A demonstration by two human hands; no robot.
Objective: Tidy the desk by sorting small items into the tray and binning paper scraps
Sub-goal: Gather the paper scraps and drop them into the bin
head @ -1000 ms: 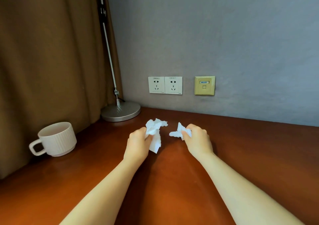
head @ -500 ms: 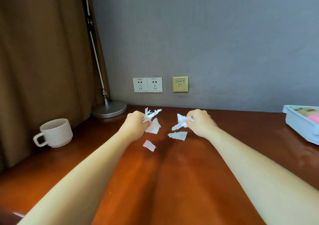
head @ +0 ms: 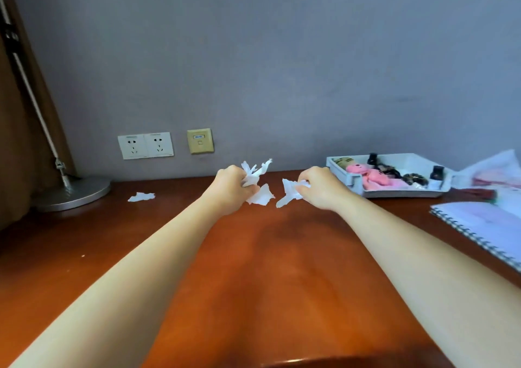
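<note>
A bunch of white paper scraps (head: 255,173) is gripped in the left hand (head: 229,188), its fingers (head: 249,190) curled tightly around them. Ragged ends stick up above the fist and one larger piece hangs below it. Just to the right, not touching that bunch, a second paper scrap (head: 289,195) is pinched in the right hand (head: 320,188), whose fingers (head: 303,189) are also curled round it. Both hands are low over a reddish-brown wooden surface (head: 253,269), towards its far edge. A loose scrap (head: 141,197) lies on the surface well to the left, near a round metal lamp base (head: 73,191). Just right of the right hand sits a pale grey tray (head: 400,193) holding a pink soft toy (head: 375,178), small dark bottles (head: 436,171) and other items too blurred to name. A spiral notebook (head: 485,223) lies at the right edge. On the grey wall behind are a white double socket (head: 145,144) and a yellow wall plate (head: 200,141).
</note>
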